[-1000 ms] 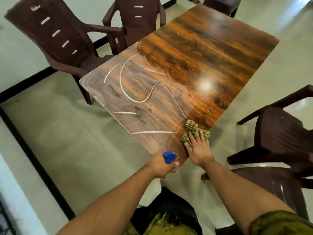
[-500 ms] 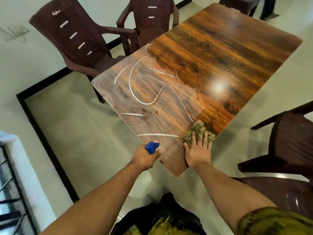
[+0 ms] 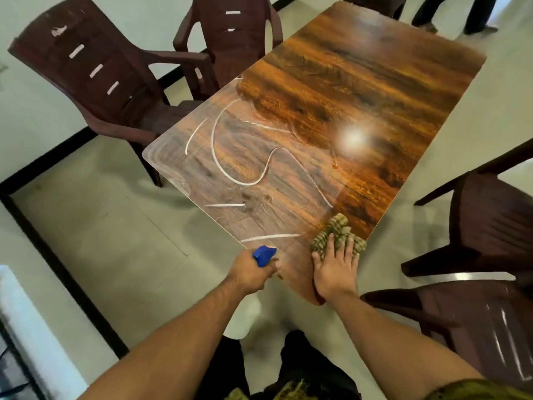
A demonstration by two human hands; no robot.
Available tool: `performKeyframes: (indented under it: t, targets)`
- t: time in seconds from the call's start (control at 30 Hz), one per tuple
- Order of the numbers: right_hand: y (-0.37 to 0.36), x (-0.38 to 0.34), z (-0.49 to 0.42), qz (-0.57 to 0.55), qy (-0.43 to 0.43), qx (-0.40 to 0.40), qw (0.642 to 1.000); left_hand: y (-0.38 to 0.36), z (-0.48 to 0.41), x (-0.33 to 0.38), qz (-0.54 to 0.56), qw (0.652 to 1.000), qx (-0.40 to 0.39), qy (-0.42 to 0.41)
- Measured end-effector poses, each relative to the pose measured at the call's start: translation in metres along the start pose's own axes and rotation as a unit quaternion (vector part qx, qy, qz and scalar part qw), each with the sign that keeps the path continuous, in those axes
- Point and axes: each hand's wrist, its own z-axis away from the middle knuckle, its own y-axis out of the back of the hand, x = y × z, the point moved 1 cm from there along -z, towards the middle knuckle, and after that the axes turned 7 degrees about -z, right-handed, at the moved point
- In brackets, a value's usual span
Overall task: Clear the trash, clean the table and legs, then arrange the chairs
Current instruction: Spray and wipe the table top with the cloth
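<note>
Pressing checked cloth (image 3: 337, 233) on near corner of surface (image 3: 360, 90) with spread right grip (image 3: 336, 269) to wipe white streaks (image 3: 230, 181); clutching blue sprayer (image 3: 264, 255) in curled left grip (image 3: 250, 274), likely for respraying.

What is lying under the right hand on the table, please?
A crumpled green checked cloth lies under the fingers of the right hand, on the table near its edge. Whether it reaches beneath the palm is hidden.
</note>
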Motion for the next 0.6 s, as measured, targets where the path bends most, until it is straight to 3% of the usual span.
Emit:
performKeyframes:
  t: [0.1,0.17,0.23,0.33,0.43,0.47,0.53,0.6]
  targets:
    - [-0.014,-0.047,0.0,-0.084,-0.114,0.015,0.99,0.021,-0.009,-0.01,-0.03,0.999,-0.005,-0.02]
    - [-0.029,-0.088,0.005,-0.068,-0.102,0.023,0.992,0.042,-0.018,-0.021,-0.041,0.999,0.003,-0.029]
    - [-0.046,-0.123,0.014,-0.015,0.014,-0.001,1.0,0.063,-0.025,-0.028,-0.044,0.998,0.023,-0.032]
    - [-0.066,-0.154,0.024,0.037,0.2,-0.065,0.977,0.099,-0.033,-0.035,-0.056,0.997,0.012,-0.045]
    - [-0.053,-0.125,0.012,0.091,0.234,-0.057,0.966,0.12,-0.037,-0.035,-0.091,0.994,-0.022,-0.048]
    - [-0.047,-0.113,0.01,0.083,0.187,-0.039,0.978,0.126,-0.039,-0.036,-0.098,0.993,-0.035,-0.051]
    - [-0.036,-0.094,0.015,0.011,-0.014,0.02,1.0,0.129,-0.04,-0.034,-0.091,0.992,-0.067,-0.059]
    - [-0.032,-0.104,0.015,-0.081,-0.215,0.052,0.972,0.129,-0.039,-0.029,-0.076,0.989,-0.093,-0.083]
